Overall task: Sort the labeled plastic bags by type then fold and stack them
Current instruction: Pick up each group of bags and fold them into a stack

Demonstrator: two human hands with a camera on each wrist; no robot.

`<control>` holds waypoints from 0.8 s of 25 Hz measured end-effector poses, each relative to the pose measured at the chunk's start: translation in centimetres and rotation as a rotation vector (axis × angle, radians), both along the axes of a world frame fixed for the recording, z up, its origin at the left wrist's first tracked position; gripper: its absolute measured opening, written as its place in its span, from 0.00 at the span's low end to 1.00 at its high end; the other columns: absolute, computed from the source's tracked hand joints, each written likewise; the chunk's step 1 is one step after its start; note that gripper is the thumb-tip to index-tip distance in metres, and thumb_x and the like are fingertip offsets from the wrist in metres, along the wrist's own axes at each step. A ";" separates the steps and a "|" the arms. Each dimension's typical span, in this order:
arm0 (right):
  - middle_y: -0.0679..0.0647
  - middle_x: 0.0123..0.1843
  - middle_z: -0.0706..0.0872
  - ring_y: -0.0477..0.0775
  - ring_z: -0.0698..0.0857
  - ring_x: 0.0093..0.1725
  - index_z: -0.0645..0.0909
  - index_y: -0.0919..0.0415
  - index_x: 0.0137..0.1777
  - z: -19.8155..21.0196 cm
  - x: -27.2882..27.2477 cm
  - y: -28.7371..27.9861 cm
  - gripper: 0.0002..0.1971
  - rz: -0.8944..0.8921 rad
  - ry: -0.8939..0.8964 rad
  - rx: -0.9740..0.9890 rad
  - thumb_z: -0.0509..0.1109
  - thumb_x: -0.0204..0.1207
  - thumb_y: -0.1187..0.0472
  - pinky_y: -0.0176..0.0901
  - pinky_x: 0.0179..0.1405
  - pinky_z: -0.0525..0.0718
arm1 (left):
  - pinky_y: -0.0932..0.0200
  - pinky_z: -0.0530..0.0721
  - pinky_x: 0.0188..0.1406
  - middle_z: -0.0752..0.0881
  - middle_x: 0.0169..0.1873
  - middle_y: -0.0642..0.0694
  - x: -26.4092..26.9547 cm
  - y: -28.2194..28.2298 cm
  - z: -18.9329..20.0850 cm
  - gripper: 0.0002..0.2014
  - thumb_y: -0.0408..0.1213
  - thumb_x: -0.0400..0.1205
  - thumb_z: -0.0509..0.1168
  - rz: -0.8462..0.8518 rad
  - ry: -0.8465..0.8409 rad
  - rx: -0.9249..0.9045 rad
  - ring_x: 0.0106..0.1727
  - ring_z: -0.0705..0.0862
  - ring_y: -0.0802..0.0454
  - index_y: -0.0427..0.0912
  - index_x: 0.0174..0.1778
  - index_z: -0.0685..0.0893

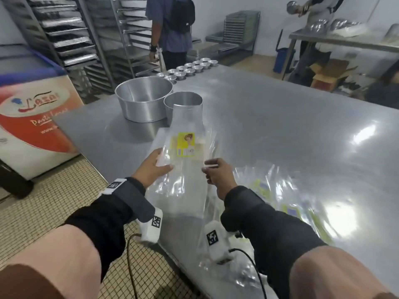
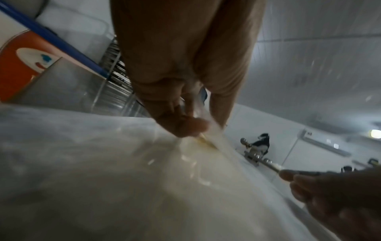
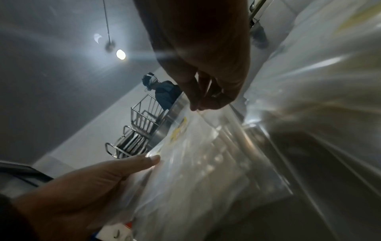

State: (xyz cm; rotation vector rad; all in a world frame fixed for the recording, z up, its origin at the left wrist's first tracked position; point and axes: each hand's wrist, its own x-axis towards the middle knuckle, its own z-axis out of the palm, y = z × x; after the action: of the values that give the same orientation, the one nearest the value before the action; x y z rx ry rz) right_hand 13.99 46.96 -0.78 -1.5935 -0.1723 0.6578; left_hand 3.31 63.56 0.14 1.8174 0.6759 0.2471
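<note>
We hold a clear plastic bag (image 1: 183, 169) with a yellow label (image 1: 185, 144) above the steel table (image 1: 280, 117), left hand (image 1: 151, 169) and right hand (image 1: 218, 175) pinching opposite edges, more bags (image 1: 280, 190) lying right.

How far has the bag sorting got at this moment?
Early. No folded stack is visible. In hand: left hand and right hand each hold a side of one clear yellow-labelled bag above the steel table. Left: a loose, unfolded heap of bags beside it.
</note>
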 end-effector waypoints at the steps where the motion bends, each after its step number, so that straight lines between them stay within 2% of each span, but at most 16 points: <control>1: 0.55 0.34 0.77 0.49 0.73 0.28 0.76 0.62 0.46 -1.0 -0.1 0.7 0.08 -0.006 0.013 -0.051 0.67 0.74 0.76 0.36 0.26 0.73 | 0.48 0.77 0.64 0.78 0.68 0.40 -0.1 0.8 -1.4 0.42 0.45 0.61 0.75 0.026 0.079 0.031 0.66 0.78 0.43 0.40 0.73 0.70; 3: 0.55 0.33 0.77 0.49 0.74 0.27 0.75 0.60 0.41 -2.6 -0.2 1.9 0.10 -0.016 0.018 -0.128 0.67 0.74 0.76 0.37 0.28 0.76 | 0.48 0.74 0.69 0.75 0.70 0.36 0.0 2.1 -3.3 0.44 0.46 0.60 0.73 0.070 0.221 0.109 0.69 0.75 0.40 0.36 0.74 0.69; 4: 0.55 0.33 0.78 0.49 0.75 0.28 0.75 0.61 0.42 -3.1 -0.3 2.1 0.09 -0.013 0.015 -0.150 0.67 0.74 0.75 0.38 0.29 0.77 | 0.49 0.72 0.70 0.72 0.71 0.35 0.0 2.5 -3.9 0.44 0.46 0.63 0.75 0.090 0.289 0.154 0.71 0.74 0.39 0.36 0.75 0.68; 6: 0.56 0.34 0.78 0.49 0.77 0.29 0.76 0.65 0.49 -3.4 -0.5 2.2 0.07 0.013 0.008 -0.165 0.67 0.75 0.75 0.39 0.32 0.80 | 0.51 0.68 0.73 0.67 0.71 0.34 0.1 2.5 -4.5 0.39 0.44 0.73 0.75 0.104 0.396 0.270 0.73 0.69 0.37 0.37 0.77 0.66; 9: 0.56 0.35 0.77 0.50 0.76 0.30 0.74 0.68 0.57 -2.2 -0.7 1.6 0.11 0.063 0.026 -0.131 0.65 0.76 0.76 0.38 0.32 0.79 | 0.50 0.63 0.75 0.63 0.73 0.34 0.4 2.1 -4.2 0.35 0.44 0.77 0.71 0.109 0.472 0.382 0.76 0.62 0.37 0.40 0.78 0.65; 14: 0.57 0.39 0.79 0.51 0.78 0.35 0.70 0.73 0.65 0.0 -0.6 -2.3 0.16 0.147 -0.008 -0.109 0.63 0.78 0.76 0.38 0.35 0.80 | 0.46 0.64 0.72 0.64 0.76 0.38 0.4 -1.4 -1.4 0.30 0.45 0.79 0.68 0.160 0.485 0.520 0.76 0.62 0.38 0.43 0.76 0.68; 17: 0.57 0.48 0.82 0.55 0.80 0.46 0.72 0.70 0.66 0.9 -0.4 -7.1 0.19 0.170 -0.110 -0.170 0.68 0.76 0.72 0.43 0.44 0.80 | 0.46 0.63 0.72 0.64 0.78 0.42 0.7 -5.9 0.2 0.29 0.45 0.80 0.66 0.077 0.404 0.572 0.77 0.62 0.38 0.46 0.77 0.68; 20: 0.58 0.63 0.80 0.56 0.80 0.61 0.72 0.65 0.69 1.5 0.0 -13.6 0.23 0.154 -0.262 -0.323 0.71 0.75 0.67 0.46 0.58 0.79 | 0.49 0.61 0.74 0.63 0.80 0.44 1.5 -11.9 0.7 0.30 0.47 0.82 0.63 -0.083 0.359 0.659 0.78 0.62 0.41 0.45 0.80 0.64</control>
State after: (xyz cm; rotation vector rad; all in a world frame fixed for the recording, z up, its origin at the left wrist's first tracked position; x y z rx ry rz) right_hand 13.97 33.36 0.72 -1.9916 -0.4020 0.6144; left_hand 4.77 51.70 0.89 2.5540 0.8265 0.0876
